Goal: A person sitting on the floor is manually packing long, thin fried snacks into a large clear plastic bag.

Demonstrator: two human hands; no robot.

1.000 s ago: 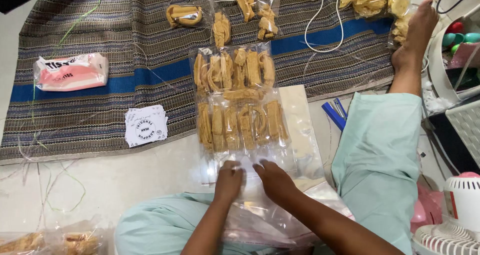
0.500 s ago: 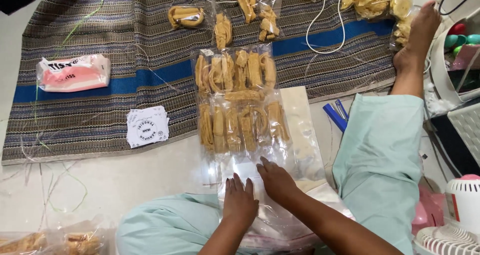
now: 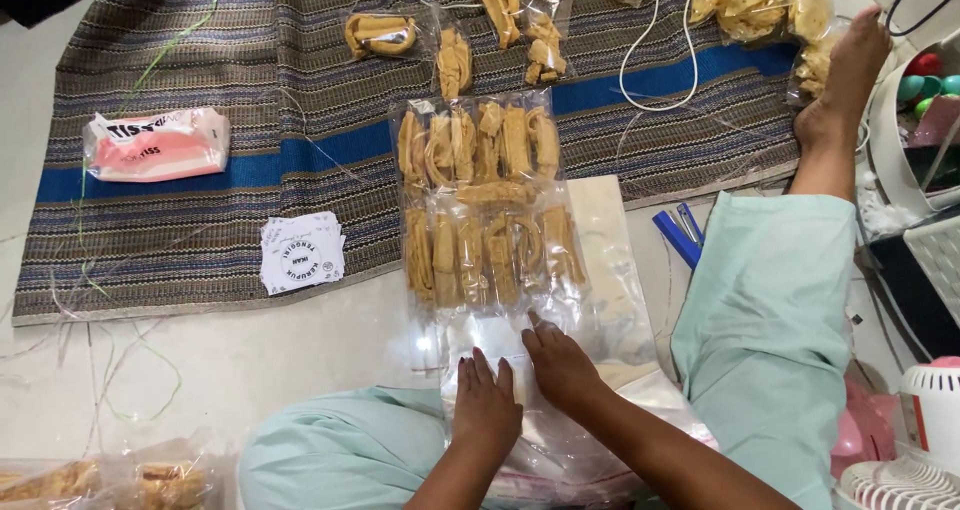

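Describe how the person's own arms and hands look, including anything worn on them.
Both forearms are bare, with no sleeves in view. The left hand and the right hand wear no gloves, and no rings, watch or bracelets show. The fingers are uncovered.

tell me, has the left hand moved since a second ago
Yes. The left hand slid back toward the person, away from the lower cracker pack, and now lies flat on the clear bags.

Pale floor (image 3: 250,355) (tiled); striped woven mat (image 3: 230,60).
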